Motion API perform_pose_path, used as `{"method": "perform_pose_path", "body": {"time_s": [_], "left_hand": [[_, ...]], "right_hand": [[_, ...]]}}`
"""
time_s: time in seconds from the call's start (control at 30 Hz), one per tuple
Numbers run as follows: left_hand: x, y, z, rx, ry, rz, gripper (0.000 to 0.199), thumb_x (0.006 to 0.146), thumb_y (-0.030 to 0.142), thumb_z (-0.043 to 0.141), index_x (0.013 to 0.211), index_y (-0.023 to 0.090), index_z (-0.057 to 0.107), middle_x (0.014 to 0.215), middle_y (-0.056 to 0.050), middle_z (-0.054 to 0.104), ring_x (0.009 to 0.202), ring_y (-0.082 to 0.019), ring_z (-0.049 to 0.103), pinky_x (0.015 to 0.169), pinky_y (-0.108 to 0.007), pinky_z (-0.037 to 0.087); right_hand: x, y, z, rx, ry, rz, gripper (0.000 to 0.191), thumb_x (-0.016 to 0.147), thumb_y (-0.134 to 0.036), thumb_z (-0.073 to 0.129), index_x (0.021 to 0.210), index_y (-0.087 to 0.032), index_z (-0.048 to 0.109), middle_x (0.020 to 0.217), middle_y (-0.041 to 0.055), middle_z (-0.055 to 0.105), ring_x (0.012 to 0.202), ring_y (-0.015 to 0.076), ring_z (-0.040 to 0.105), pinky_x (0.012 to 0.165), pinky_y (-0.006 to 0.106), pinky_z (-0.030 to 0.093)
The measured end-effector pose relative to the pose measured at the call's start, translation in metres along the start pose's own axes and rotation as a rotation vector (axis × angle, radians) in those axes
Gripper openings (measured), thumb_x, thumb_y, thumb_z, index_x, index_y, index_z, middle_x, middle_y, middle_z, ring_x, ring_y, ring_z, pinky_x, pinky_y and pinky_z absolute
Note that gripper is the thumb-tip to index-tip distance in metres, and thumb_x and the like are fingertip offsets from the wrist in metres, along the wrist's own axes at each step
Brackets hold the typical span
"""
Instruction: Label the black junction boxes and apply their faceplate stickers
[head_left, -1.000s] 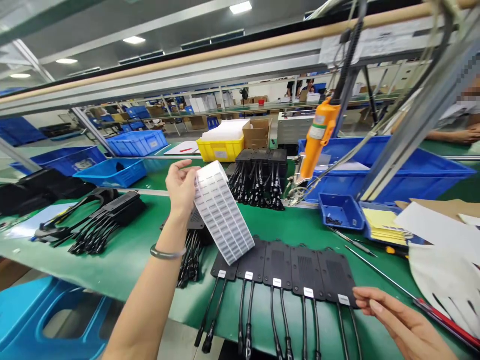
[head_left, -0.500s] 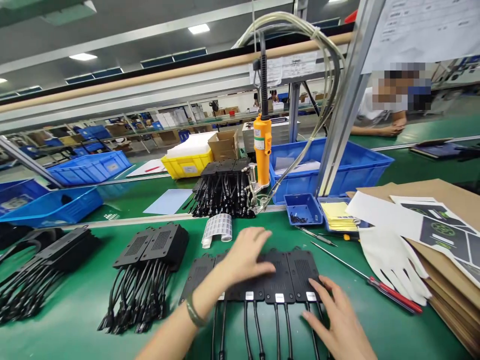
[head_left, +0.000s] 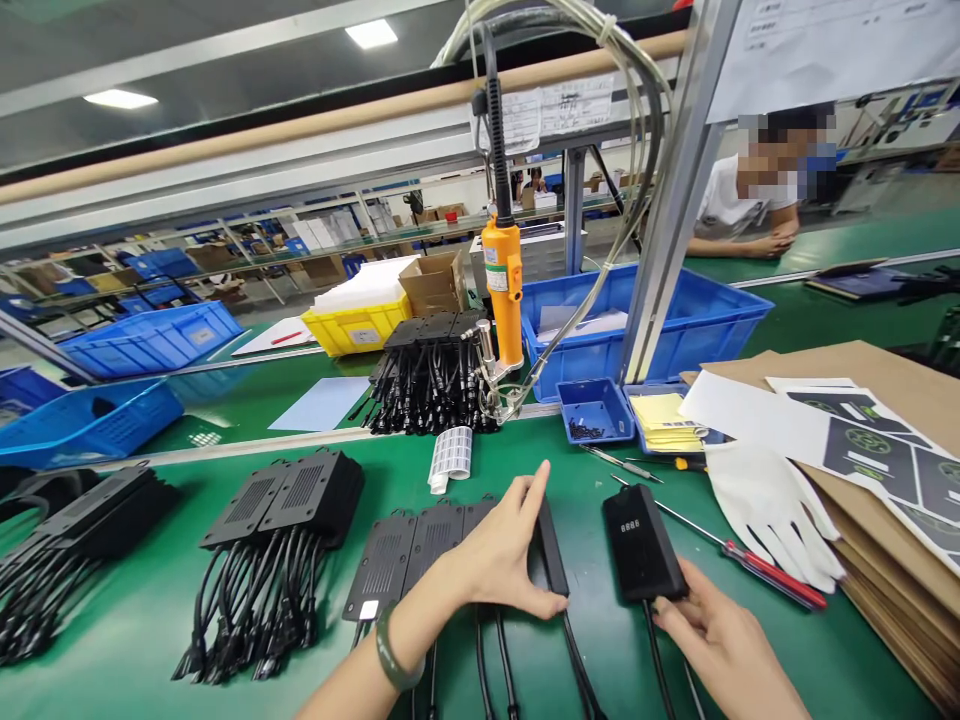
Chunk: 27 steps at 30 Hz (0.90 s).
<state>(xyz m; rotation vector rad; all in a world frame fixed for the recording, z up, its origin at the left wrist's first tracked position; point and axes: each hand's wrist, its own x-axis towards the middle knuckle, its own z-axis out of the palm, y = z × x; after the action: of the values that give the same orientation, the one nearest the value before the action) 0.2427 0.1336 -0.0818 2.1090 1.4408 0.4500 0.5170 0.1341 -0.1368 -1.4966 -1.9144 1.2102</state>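
Observation:
My left hand (head_left: 502, 560), a green bangle at its wrist, spans a black control box (head_left: 553, 550) that stands tipped on its edge. The thumb is at the cable end and the fingers are near the far end, partly hidden. In my right hand (head_left: 712, 625) is another black control box (head_left: 643, 545), gripped at its cable end, its glossy face with display digits turned up. Left of these lie more black control boxes (head_left: 379, 565) in a row, vented backs up, partly behind my left forearm. A white label (head_left: 369, 610) is on the leftmost one.
Stacked boxes with cables (head_left: 300, 500) lie left. A label roll (head_left: 452, 455), hanging orange screwdriver (head_left: 501, 290) and blue screw tray (head_left: 595, 410) are behind. Right are a red-handled screwdriver (head_left: 776, 575), white glove (head_left: 772, 515) and cardboard (head_left: 877, 540). A person (head_left: 750, 200) sits beyond.
My right hand has taken the rightmost control box from the row, turned it display side up and moved it right. Beside my left hand, the neighbouring box has tipped onto its edge.

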Motion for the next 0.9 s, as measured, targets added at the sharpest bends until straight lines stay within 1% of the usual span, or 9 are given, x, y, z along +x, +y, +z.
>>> {"method": "perform_pose_path", "body": {"time_s": [0.17, 0.27, 0.37, 0.43, 0.53, 0.63, 0.7, 0.8, 0.9], "left_hand": [[-0.025, -0.018, -0.001, -0.121, -0.025, -0.025, 0.146, 0.052, 0.031, 0.085, 0.148, 0.028, -0.025, 0.145, -0.014, 0.017, 0.134, -0.033, 0.031, 0.111, -0.045, 0.037], [-0.030, -0.025, 0.003, 0.068, -0.024, 0.011, 0.146, 0.052, 0.035, 0.085, 0.147, 0.027, -0.026, 0.151, -0.015, 0.012, 0.140, -0.037, 0.018, 0.118, -0.056, 0.019], [-0.030, -0.026, 0.011, 0.277, -0.005, 0.025, 0.148, 0.051, 0.041, 0.084, 0.146, 0.023, -0.028, 0.151, -0.017, 0.019, 0.142, -0.039, 0.012, 0.116, -0.064, -0.003], [-0.030, -0.026, 0.015, 0.330, -0.002, 0.012, 0.149, 0.051, 0.042, 0.084, 0.146, 0.021, -0.028, 0.149, -0.017, 0.025, 0.142, -0.039, 0.013, 0.115, -0.065, -0.006], [-0.028, -0.026, 0.016, 0.353, -0.046, -0.028, 0.143, 0.055, 0.047, 0.083, 0.149, 0.020, -0.022, 0.150, -0.017, 0.026, 0.144, -0.039, 0.009, 0.114, -0.066, -0.005], [-0.025, -0.028, 0.008, 0.368, -0.125, -0.108, 0.139, 0.057, 0.055, 0.082, 0.152, 0.019, -0.013, 0.154, -0.020, 0.015, 0.144, -0.041, 0.006, 0.112, -0.069, -0.001], [-0.024, -0.028, 0.000, 0.357, -0.147, -0.126, 0.139, 0.053, 0.053, 0.085, 0.153, 0.016, -0.005, 0.151, -0.022, 0.021, 0.141, -0.041, 0.016, 0.113, -0.067, 0.006], [-0.029, -0.029, -0.013, 0.245, -0.089, -0.079, 0.141, 0.048, 0.043, 0.088, 0.154, 0.017, -0.001, 0.141, -0.018, 0.034, 0.131, -0.037, 0.033, 0.113, -0.055, 0.028], [-0.046, -0.032, -0.026, 0.035, -0.009, -0.046, 0.137, 0.055, 0.043, 0.086, 0.153, 0.025, -0.009, 0.148, -0.015, 0.022, 0.134, -0.034, 0.031, 0.111, -0.045, 0.036]], "right_hand": [[0.000, 0.018, 0.006, 0.125, 0.018, 0.032, 0.074, 0.084, -0.051, 0.050, 0.142, -0.008, 0.034, 0.080, 0.0065, 0.073, 0.073, 0.0203, 0.070, 0.065, 0.025, 0.054], [0.000, 0.020, 0.011, 0.006, 0.007, -0.012, 0.072, 0.088, -0.052, 0.044, 0.143, -0.008, 0.034, 0.074, 0.0034, 0.070, 0.062, 0.0176, 0.065, 0.060, 0.025, 0.052], [-0.001, 0.015, 0.017, -0.141, 0.039, -0.072, 0.066, 0.090, -0.052, 0.042, 0.141, -0.010, 0.039, 0.060, -0.0016, 0.061, 0.052, 0.0158, 0.057, 0.052, 0.023, 0.048], [-0.003, 0.009, 0.020, -0.228, 0.110, -0.115, 0.060, 0.091, -0.052, 0.041, 0.136, -0.013, 0.046, 0.060, -0.0016, 0.057, 0.050, 0.0155, 0.054, 0.050, 0.024, 0.047], [-0.005, 0.002, 0.023, -0.352, 0.228, -0.174, 0.053, 0.092, -0.054, 0.039, 0.123, -0.015, 0.057, 0.078, 0.0044, 0.058, 0.050, 0.0146, 0.053, 0.044, 0.026, 0.045], [-0.006, 0.004, 0.021, -0.379, 0.240, -0.194, 0.050, 0.093, -0.056, 0.039, 0.118, -0.018, 0.059, 0.095, 0.0074, 0.055, 0.053, 0.0123, 0.054, 0.044, 0.025, 0.046], [-0.005, 0.009, 0.018, -0.346, 0.216, -0.185, 0.049, 0.093, -0.055, 0.041, 0.121, -0.020, 0.058, 0.092, 0.0053, 0.054, 0.054, 0.0116, 0.053, 0.050, 0.025, 0.049], [-0.004, 0.015, 0.012, -0.275, 0.206, -0.141, 0.050, 0.093, -0.056, 0.043, 0.125, -0.021, 0.057, 0.082, 0.0025, 0.053, 0.054, 0.0121, 0.051, 0.052, 0.024, 0.047], [-0.002, 0.018, 0.009, -0.216, 0.232, -0.109, 0.049, 0.092, -0.058, 0.044, 0.122, -0.022, 0.060, 0.081, 0.0019, 0.054, 0.050, 0.0108, 0.047, 0.049, 0.024, 0.044]]}}
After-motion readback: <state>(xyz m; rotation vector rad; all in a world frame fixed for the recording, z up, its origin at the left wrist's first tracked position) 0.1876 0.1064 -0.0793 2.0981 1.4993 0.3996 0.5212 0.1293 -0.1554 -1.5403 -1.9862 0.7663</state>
